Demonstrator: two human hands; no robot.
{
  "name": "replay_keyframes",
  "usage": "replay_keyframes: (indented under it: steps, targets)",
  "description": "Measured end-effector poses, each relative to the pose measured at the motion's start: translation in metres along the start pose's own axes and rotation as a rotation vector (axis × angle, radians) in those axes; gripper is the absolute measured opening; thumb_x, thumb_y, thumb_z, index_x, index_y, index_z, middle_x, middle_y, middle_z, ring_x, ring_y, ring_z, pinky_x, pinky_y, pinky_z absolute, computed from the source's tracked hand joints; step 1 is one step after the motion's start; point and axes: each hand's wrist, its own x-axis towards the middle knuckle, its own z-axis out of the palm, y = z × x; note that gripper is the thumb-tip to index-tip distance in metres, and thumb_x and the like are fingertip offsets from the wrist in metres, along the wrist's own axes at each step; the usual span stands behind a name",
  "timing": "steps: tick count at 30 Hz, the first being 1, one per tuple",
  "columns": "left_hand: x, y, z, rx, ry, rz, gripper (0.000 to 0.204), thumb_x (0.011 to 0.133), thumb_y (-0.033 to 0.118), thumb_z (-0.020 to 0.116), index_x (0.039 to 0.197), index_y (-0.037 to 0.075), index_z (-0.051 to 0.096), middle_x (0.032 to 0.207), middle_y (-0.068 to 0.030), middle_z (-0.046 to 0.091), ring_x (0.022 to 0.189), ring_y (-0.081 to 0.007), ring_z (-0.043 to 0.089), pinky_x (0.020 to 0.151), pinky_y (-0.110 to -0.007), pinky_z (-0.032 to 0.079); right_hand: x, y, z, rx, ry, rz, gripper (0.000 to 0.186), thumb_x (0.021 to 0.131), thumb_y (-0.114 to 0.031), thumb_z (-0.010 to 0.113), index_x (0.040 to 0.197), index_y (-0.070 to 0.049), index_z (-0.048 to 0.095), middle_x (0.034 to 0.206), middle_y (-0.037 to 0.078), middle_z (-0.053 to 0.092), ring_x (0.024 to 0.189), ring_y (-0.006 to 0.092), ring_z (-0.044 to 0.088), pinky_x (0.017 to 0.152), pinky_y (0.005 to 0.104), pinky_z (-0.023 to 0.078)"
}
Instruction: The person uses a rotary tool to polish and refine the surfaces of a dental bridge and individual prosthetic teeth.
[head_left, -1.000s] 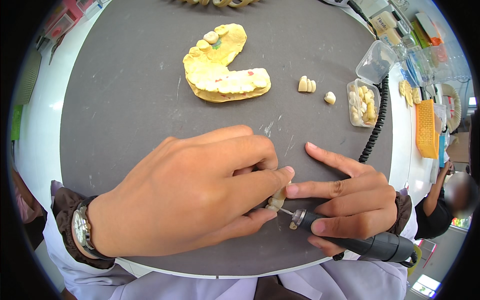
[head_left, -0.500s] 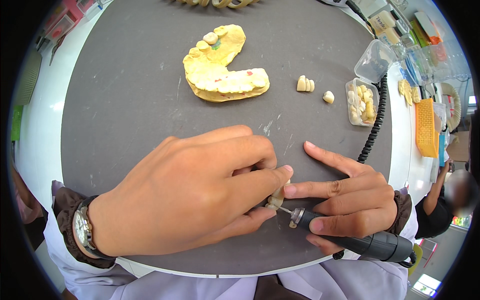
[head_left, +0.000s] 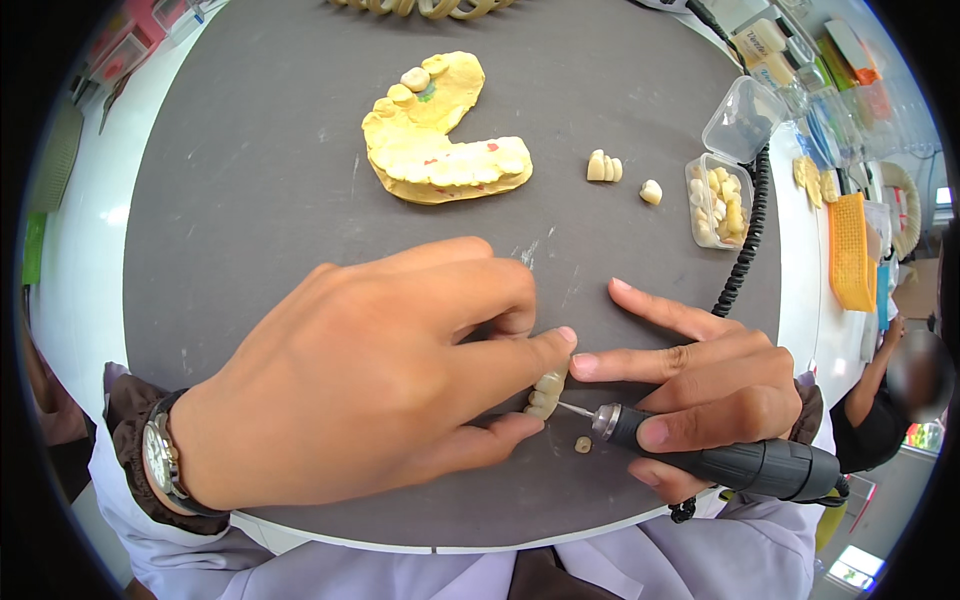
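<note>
Pinched between the thumb and fingers of my left hand (head_left: 390, 375) is a tooth-coloured dental bridge (head_left: 546, 392), a curved row of joined crowns partly hidden by the fingers. My right hand (head_left: 715, 395) grips a black rotary dental handpiece (head_left: 745, 464). Its thin bur (head_left: 576, 408) points left and reaches close to the bridge's side; whether it touches, I cannot tell. My right index finger stretches out above the table, while another fingertip rests near the bridge's upper end. Below the bur lies a small single crown (head_left: 583, 444) on the grey work surface (head_left: 270, 180).
Farther back stands a yellow plaster dental model (head_left: 445, 165). Right of it lie a joined crown piece (head_left: 604, 166) and a single crown (head_left: 651, 191). An open clear box (head_left: 718, 235) holds several teeth. A coiled black cord (head_left: 748, 255) runs past it, near an orange basket (head_left: 850, 250).
The handpiece has drawn back slightly to the right, showing more of the bur and bridge. The small crown below it is now fully visible. The view has shifted a little.
</note>
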Motion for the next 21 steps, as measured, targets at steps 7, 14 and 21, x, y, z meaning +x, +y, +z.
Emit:
replay_keyframes:
  steps: [7,14,21]
  targets:
    - [0.0005,-0.0047,0.0032,-0.043,0.027,0.015,0.049,0.065,0.011,0.085,0.112,0.011,0.075,0.082,0.0003,0.063,0.069,-0.0162,0.057,0.058,-0.028,0.047,-0.0019,-0.0009,0.0051,-0.108,-0.002,-0.036,0.029,0.076,-0.002,0.08,0.097,-0.007,0.061,0.062,0.007,0.062,0.099,0.0423,0.072,0.105,0.0804,0.024]
    - [-0.0005,-0.0016,0.0052,-0.079,0.053,0.006,0.048,0.064,0.01,0.085,0.11,0.01,0.076,0.076,0.0025,0.063,0.066,-0.0153,0.057,0.054,-0.028,0.045,-0.0029,-0.0048,0.0048,-0.163,-0.033,-0.054,0.025,0.077,-0.003,0.08,0.094,-0.01,0.063,0.06,0.005,0.06,0.1,0.0399,0.072,0.104,0.083,0.021]
    - [0.0011,-0.0031,0.008,-0.04,0.072,0.046,0.046,0.063,0.01,0.084,0.109,0.009,0.075,0.073,0.0028,0.061,0.063,-0.0146,0.055,0.049,-0.027,0.042,-0.0031,-0.0041,0.0047,-0.15,-0.036,-0.044,0.023,0.078,-0.004,0.08,0.093,-0.009,0.063,0.06,0.005,0.06,0.099,0.0396,0.072,0.103,0.0824,0.024]
